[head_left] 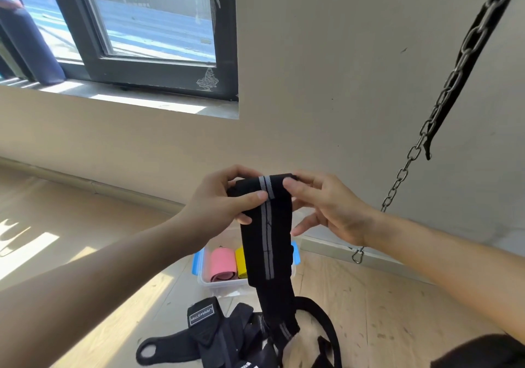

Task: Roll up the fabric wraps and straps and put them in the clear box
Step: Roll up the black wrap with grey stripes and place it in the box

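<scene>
A black fabric wrap point(267, 242) with a grey centre stripe hangs from my two hands in mid-air, its top end turned over into a small roll. My left hand point(220, 200) pinches the roll's left side, thumb across the front. My right hand point(326, 205) pinches its right side with fingertips. The wrap's tail drops to the floor. Below it stands the clear box point(218, 284) with blue clips, holding a pink roll point(223, 265) and a yellow roll point(241, 262). A pile of black straps point(227, 336) lies on the floor in front of the box.
A steel chain point(443, 95) with a carabiner hangs along the right, beside a black strap. The beige wall and a window with a sill are ahead. A dark punching bag point(25, 35) hangs at far left. The floor is pale wood.
</scene>
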{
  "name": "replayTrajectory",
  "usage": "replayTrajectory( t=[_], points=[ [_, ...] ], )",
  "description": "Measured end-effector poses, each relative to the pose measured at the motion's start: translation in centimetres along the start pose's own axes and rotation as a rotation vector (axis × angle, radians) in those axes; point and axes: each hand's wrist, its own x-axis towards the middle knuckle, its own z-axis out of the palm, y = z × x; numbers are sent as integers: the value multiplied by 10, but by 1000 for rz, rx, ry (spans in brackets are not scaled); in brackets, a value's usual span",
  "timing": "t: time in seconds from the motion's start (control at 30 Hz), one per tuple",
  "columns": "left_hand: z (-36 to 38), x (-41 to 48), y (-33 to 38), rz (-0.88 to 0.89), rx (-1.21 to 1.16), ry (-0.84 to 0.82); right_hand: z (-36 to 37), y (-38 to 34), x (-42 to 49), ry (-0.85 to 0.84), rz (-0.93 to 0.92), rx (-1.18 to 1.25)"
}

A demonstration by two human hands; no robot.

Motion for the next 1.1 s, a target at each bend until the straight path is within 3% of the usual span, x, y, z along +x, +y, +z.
replayTrajectory(
  t=[0.3, 0.63, 0.83, 0.97, 1.1],
  points=[
    [3, -1, -7, 113, 51, 0, 1, 3, 3, 63, -60, -98],
    [-1, -2, -2, -177, -33, -204, -2, 1, 1, 138, -183, -101],
    [1, -3, -1, -157, -55, -129, -4, 3, 2, 141, -229, -225],
    [-2, -2, -4, -101, -40, -120, -4, 3, 0, 123, -190, -234],
    [-2, -1, -2, 8, 5, -67, -2, 0, -2, 13, 16, -89]
  ],
)
